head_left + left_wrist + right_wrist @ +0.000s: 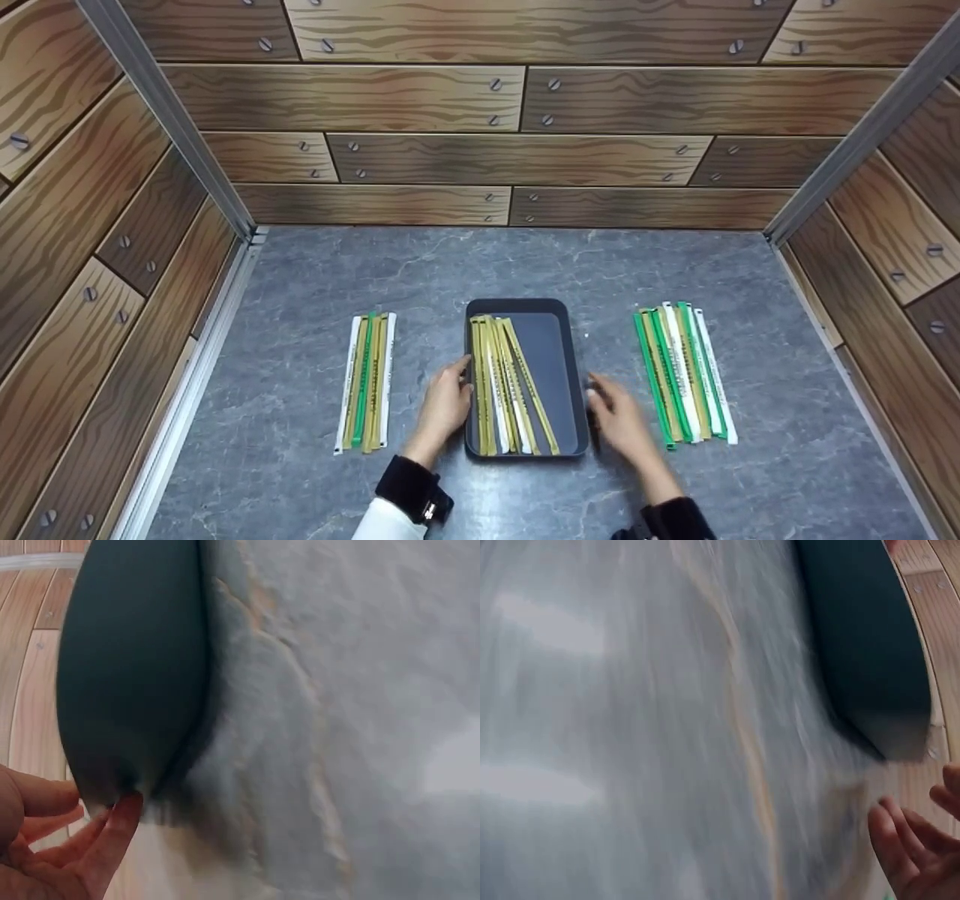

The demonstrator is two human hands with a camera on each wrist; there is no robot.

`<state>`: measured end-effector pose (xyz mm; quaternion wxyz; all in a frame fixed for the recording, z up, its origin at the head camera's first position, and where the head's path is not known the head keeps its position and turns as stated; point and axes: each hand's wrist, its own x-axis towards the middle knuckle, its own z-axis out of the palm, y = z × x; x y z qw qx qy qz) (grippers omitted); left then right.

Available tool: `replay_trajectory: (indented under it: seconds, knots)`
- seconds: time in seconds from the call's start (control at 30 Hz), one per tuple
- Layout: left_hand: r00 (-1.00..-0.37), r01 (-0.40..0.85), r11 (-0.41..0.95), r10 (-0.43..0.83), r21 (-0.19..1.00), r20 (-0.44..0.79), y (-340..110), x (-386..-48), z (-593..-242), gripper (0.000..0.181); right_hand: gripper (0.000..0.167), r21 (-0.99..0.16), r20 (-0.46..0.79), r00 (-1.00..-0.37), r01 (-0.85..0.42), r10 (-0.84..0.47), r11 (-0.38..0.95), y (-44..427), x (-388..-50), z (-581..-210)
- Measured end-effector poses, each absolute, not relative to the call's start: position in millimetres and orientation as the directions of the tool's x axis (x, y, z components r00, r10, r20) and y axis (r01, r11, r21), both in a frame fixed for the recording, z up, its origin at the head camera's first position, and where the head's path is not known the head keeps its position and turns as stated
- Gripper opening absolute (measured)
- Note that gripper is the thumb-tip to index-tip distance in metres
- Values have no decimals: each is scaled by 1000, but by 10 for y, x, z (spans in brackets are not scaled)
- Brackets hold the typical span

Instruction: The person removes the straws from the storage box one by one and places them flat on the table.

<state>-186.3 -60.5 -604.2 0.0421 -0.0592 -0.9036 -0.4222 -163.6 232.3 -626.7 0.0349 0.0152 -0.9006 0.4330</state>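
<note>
Dark grey, smooth-looking: a shallow rectangular tray with rounded corners [553, 360] stands about midway between the left and right edges of the grey marbled counter [450, 262], well forward of its back edge. The person's left hand [448, 401] is at the tray's left side, grip closed to a pinch, thumb and fingers either side of the wall. Right hand [619, 416] just beside the opposite wall; grip parted, nothing held, a gap to the tray in the wrist view.

Handling, as judged: best with both hands level and opposite, the right matching the left's pinch. The loose fan of slim gold and white stick packets [499, 390] inside lies toward the left, so weight probably favours that side; tilting could slide them across the bare right part. Slow, even motion advised.

Textures: packets narrow, flattish, some with dark print. Toward the counter's left edge, a row of white, gold and green packets [365, 382]; toward its right edge, a broader, slanting row of similar packets [684, 375]. Counter veined tan, glare-streaked. Behind, wood-print panels [420, 97].
</note>
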Motion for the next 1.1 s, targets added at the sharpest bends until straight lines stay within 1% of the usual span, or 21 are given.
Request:
replay_trajectory:
  seconds: [0.07,0.17,0.27,0.4,0.47,0.67,0.73,0.9,1.0,1.1]
  knots:
    - [-985,155,666,48,730,165,-547,-1849,-5976,47,43,-807,18,-1000,-24,-15,591,2252,-1672,-6287]
    - [-970,198,696,37,690,241,-437,-1822,-5893,46,46,-829,-19,-1000,7,-15,560,2189,-1734,-6305]
    - [-957,246,693,65,678,281,-317,-1773,-5837,47,48,-841,-20,-1000,12,-10,541,2163,-1790,-6320]
    - [-947,298,707,136,641,291,-169,-1706,-5851,47,48,-850,2,-1000,-3,-2,527,2146,-1835,-6336]
    - [-947,305,724,164,618,275,-108,-1685,-5881,48,47,-853,11,-1000,-6,7,522,2139,-1846,-6347]
    - [-969,246,781,200,574,144,20,-1654,-5974,58,45,-858,27,-999,-8,29,513,2134,-1867,-6377]
    - [-970,241,803,206,545,126,47,-1651,-6004,54,45,-860,25,-999,-5,31,510,2132,-1870,-6380]
    - [-972,233,853,204,466,113,82,-1653,-6085,34,44,-857,22,-999,-4,28,515,2129,-1863,-6396]
    - [-977,215,869,192,446,96,90,-1657,-6133,33,44,-857,30,-999,-11,27,516,2126,-1863,-6409]
    - [-980,201,868,181,455,86,95,-1659,-6167,35,44,-858,41,-999,-21,27,514,2122,-1865,-6414]
